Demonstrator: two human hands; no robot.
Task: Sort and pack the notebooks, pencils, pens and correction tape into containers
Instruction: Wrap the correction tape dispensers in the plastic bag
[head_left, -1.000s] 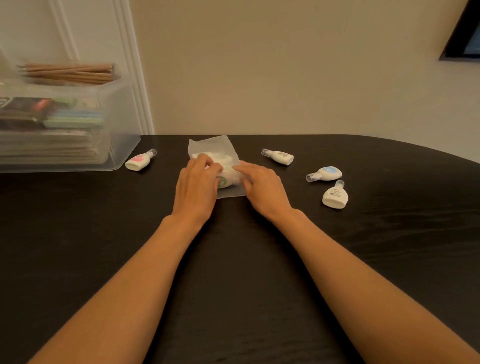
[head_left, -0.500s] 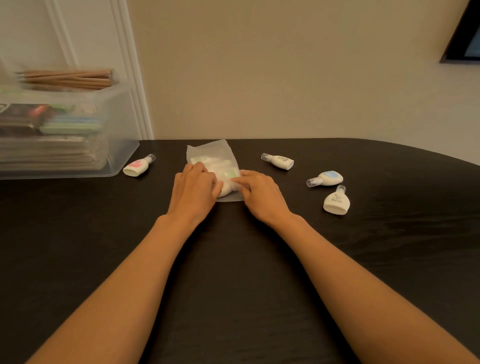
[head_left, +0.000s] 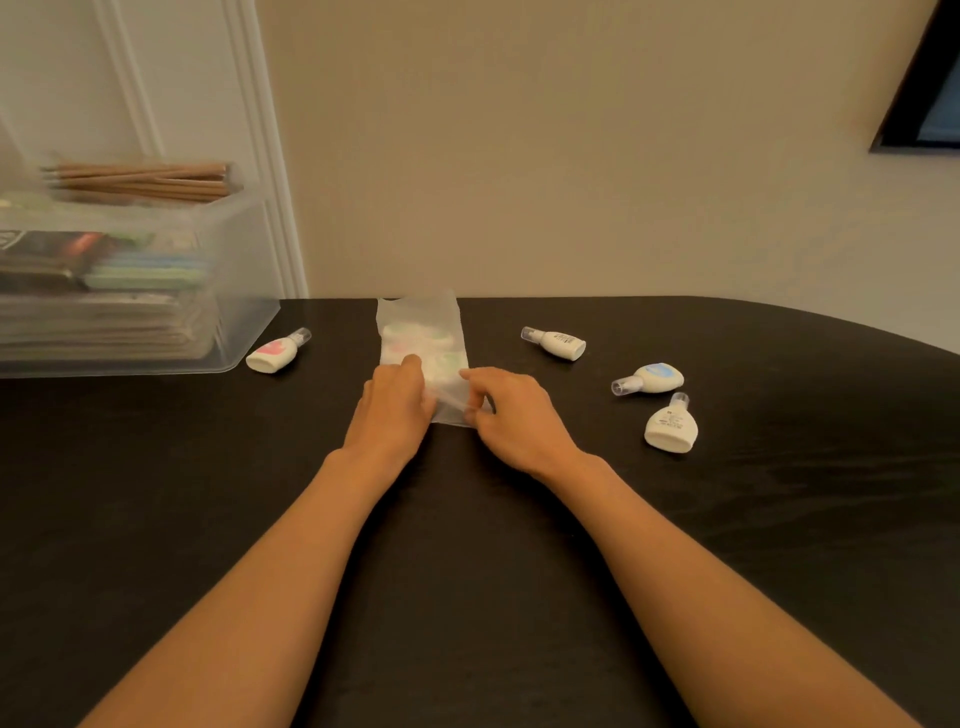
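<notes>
A frosted plastic bag (head_left: 422, 332) lies on the black table (head_left: 519, 545) with several correction tapes inside it. My left hand (head_left: 392, 410) and my right hand (head_left: 511, 415) both pinch the bag's near, open end. Loose correction tapes lie around it: a pink one (head_left: 275, 352) to the left, a white one (head_left: 558, 343) to the right, a blue one (head_left: 652, 378) and another white one (head_left: 671, 426) further right. At far left, a clear plastic bin (head_left: 228, 249) holds stacked notebooks, with a pack of pencils (head_left: 145, 182) on top.
The wall runs just behind the table's far edge. White door trim (head_left: 254, 145) stands behind the bin. A dark frame (head_left: 924, 88) hangs at the upper right. The table's right edge curves away.
Both hands have slid back from the bag's middle to its near end and now pinch that end. The bag lies a little straighter.
</notes>
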